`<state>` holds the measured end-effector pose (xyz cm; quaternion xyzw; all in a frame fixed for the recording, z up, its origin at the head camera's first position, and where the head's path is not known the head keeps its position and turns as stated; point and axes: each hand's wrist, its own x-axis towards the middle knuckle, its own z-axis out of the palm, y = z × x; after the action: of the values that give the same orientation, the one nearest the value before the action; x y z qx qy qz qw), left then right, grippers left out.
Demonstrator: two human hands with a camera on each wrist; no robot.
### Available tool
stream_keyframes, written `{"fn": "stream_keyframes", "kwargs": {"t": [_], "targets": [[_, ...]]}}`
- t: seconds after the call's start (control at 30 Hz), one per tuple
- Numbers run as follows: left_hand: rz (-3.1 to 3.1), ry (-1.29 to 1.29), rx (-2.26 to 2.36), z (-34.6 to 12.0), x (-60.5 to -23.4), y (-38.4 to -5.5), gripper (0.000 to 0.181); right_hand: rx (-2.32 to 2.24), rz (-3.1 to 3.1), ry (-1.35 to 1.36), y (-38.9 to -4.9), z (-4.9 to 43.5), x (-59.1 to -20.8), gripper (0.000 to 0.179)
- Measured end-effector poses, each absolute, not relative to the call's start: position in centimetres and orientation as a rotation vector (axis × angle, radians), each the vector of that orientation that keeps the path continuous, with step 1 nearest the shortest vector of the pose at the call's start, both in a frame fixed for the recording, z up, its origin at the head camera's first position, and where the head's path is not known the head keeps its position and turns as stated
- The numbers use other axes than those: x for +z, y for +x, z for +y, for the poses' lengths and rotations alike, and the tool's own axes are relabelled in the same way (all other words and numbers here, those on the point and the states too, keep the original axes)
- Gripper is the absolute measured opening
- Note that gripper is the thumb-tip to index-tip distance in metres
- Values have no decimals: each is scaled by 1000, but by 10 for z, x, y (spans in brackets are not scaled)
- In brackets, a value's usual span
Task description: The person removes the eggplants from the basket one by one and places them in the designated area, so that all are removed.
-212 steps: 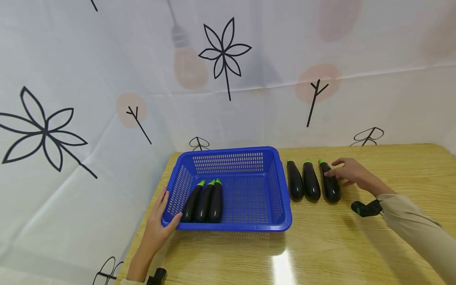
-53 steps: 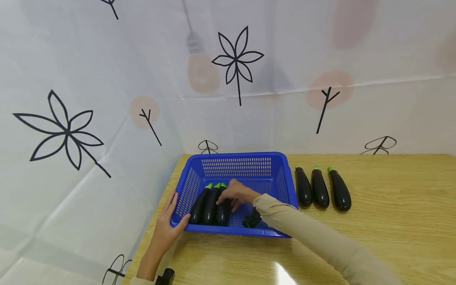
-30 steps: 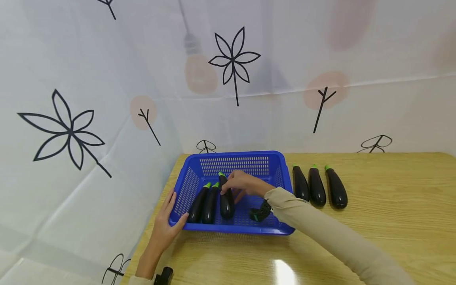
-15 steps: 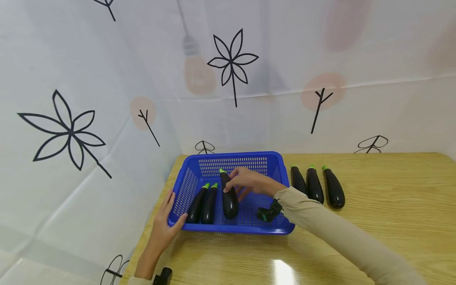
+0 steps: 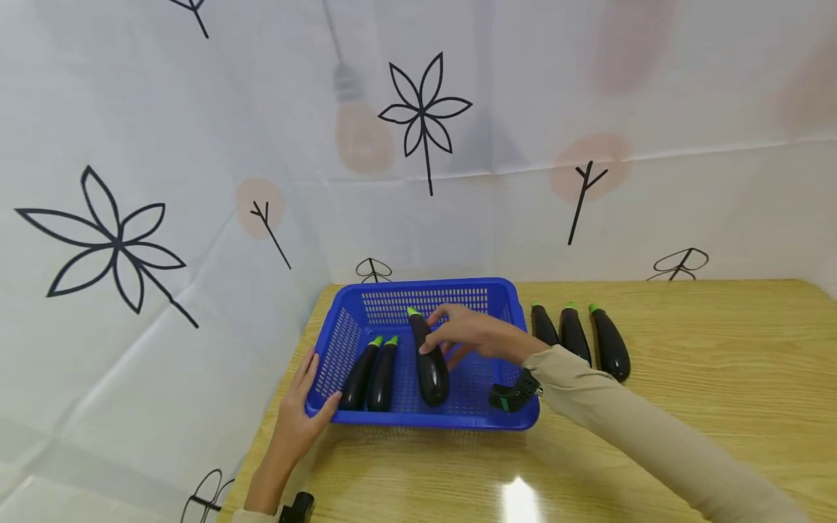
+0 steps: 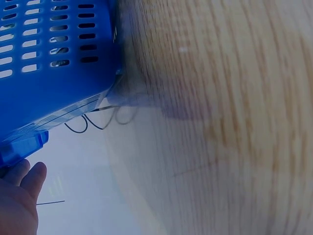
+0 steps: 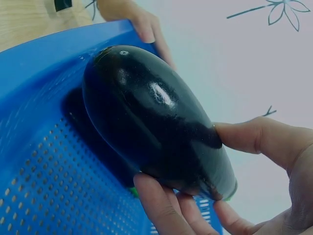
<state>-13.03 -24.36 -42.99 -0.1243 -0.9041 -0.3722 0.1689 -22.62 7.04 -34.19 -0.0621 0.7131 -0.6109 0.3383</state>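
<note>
My right hand [image 5: 463, 330] pinches a dark eggplant [image 5: 433, 370] with a green stem end, thumb on one side and fingers on the other. In the right wrist view this eggplant [image 7: 151, 117] looks raised over the floor of the blue basket [image 5: 418, 419]. Two more eggplants [image 5: 381, 376] lie side by side at the basket's left. My left hand [image 5: 294, 425] rests on the near left corner of the basket, fingers straight along the outside and thumb by the rim. Only some fingers [image 6: 33, 180] of it show below the basket in the left wrist view.
Three eggplants [image 5: 611, 347] lie in a row on the wooden table [image 5: 706, 349], right of the basket; my right sleeve [image 5: 628, 414] partly covers them. A patterned white cloth [image 5: 510, 218] hangs behind and at the left.
Earlier my right hand was at the rightmost table eggplant, then at the third one in the basket. That basket eggplant is now held and has moved right, away from its two neighbours. The left hand stays.
</note>
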Motion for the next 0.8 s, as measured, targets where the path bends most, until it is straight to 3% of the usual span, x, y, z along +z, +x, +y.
{"fn": "stream_keyframes", "kwargs": {"t": [0.8], "targets": [[-2590, -334, -1098, -243, -428, -130, 75, -1595, 1876, -193, -226, 114, -331, 63]]}}
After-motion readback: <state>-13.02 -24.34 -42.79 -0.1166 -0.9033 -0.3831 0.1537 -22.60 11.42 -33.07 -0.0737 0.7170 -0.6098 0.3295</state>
